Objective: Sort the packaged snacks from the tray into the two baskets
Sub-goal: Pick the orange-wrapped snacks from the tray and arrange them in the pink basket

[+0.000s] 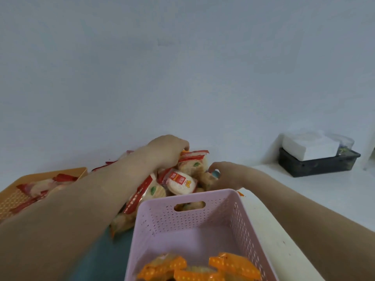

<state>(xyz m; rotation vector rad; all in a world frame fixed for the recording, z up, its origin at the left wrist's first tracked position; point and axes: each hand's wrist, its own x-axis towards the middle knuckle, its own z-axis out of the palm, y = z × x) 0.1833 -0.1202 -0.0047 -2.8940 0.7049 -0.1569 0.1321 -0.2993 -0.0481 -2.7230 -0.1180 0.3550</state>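
White wall (182, 57) behind, white table (304, 189) below. I see both hands out on the snack pile (180, 181), which is heaped on the teal tray (105, 256).

Left hand (168, 149): on the far top of the pile, fingers curled down over the red-edged packets under it. Can't tell if it has one pinched or is only resting there.

Right hand (227, 175): at the pile's right edge, fingers curled in, tips touching a packet. Grip state also unclear, knuckles block it.

Between the two hands: a round white packet with a red label, lying on top, untouched.

Pink basket (182, 226): just nearer to me than the right hand, its far wall against the pile. It holds orange packets (233, 264) at its near end.

Orange basket (12, 199): left of the left forearm, with red packets (40, 185) inside.

Black box (318, 165): well off to the right of the right hand, against the wall, with a white block (310, 147) on top.
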